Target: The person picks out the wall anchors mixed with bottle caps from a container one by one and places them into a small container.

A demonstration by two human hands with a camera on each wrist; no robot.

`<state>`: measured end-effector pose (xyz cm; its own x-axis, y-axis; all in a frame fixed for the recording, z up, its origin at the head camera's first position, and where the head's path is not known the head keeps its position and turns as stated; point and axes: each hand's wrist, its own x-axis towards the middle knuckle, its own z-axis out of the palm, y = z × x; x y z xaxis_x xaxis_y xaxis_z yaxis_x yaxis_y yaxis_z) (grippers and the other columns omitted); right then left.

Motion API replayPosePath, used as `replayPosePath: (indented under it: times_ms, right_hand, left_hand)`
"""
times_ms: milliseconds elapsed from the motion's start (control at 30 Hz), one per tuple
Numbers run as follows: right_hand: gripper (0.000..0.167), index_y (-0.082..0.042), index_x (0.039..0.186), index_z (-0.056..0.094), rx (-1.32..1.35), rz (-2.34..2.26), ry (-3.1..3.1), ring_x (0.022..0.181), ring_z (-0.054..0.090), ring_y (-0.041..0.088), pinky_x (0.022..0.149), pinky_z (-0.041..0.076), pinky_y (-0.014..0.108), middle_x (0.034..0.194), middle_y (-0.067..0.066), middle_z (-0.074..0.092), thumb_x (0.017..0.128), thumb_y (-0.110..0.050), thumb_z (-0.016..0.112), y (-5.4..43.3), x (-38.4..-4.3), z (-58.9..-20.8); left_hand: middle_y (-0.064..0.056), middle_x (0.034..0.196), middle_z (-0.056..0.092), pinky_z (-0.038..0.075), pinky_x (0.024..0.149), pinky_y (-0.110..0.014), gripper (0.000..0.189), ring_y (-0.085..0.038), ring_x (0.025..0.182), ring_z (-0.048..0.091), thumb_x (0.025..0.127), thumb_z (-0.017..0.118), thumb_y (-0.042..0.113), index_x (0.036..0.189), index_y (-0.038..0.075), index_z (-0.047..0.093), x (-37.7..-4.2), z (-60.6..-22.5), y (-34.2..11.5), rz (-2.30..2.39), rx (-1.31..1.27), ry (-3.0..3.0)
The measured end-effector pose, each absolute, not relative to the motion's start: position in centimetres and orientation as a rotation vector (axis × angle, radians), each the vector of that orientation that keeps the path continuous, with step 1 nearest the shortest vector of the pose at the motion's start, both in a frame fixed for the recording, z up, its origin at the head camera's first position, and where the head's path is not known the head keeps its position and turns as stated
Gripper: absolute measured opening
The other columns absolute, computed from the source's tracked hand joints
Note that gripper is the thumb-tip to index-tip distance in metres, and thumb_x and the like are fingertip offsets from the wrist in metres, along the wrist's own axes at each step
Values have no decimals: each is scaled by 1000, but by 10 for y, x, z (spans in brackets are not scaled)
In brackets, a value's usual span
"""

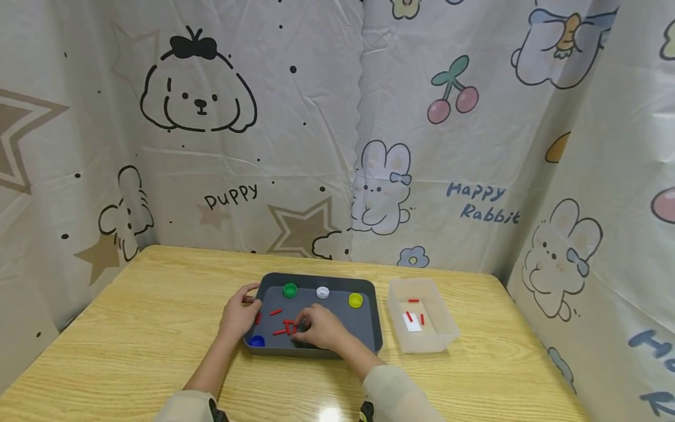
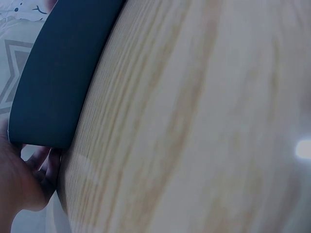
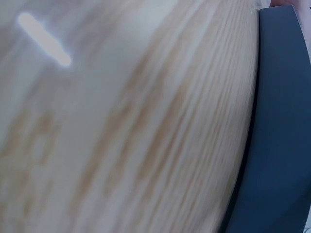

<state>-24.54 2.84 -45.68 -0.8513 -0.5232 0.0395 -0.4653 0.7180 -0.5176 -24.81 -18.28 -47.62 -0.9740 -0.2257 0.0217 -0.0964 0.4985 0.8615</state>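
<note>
A dark grey tray (image 1: 321, 281) lies on the table with several short red sticks (image 1: 276, 312) scattered in it. My left hand (image 1: 238, 313) holds the tray's left side, with the thumb over the rim and the other fingers against the outer wall. Low over the middle of the tray, my right hand (image 1: 320, 328) pinches a red stick (image 1: 295, 329) between bent thumb and forefinger, close beside the small cluster. Green (image 1: 290, 290), white (image 1: 323, 292) and yellow (image 1: 355, 300) caps stand along the tray's far side. A blue cap (image 1: 256, 340) sits in the near left corner.
To the right of the tray stands a translucent plastic box (image 1: 445, 328), holding a white paper piece (image 1: 411, 323) and a few red sticks (image 1: 413, 300). The wooden table (image 1: 158, 310) backs onto a printed curtain (image 1: 311, 117), which also closes off both sides.
</note>
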Motion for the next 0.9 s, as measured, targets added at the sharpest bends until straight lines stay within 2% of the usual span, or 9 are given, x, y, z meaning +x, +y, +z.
replayPosePath:
  times_ms: [500,900]
  right_hand:
    - [22,-14,97,69,-815,-871,2786,73,49,7,62,41,21,86,1,59,79,-24,74,48,-247,-441]
    - [19,-15,96,69,-778,-910,2789,76,48,11,62,41,24,90,3,56,79,-24,72,72,-249,-425]
  left_hand:
    - [-18,114,60,45,77,-38,44,-31,106,59,89,53,15,133,14,50,-244,-472,-182,-1487,264,-2605]
    - [-16,112,61,41,71,-30,46,-29,104,60,87,52,18,133,16,50,-246,-474,-182,-1460,264,-2620]
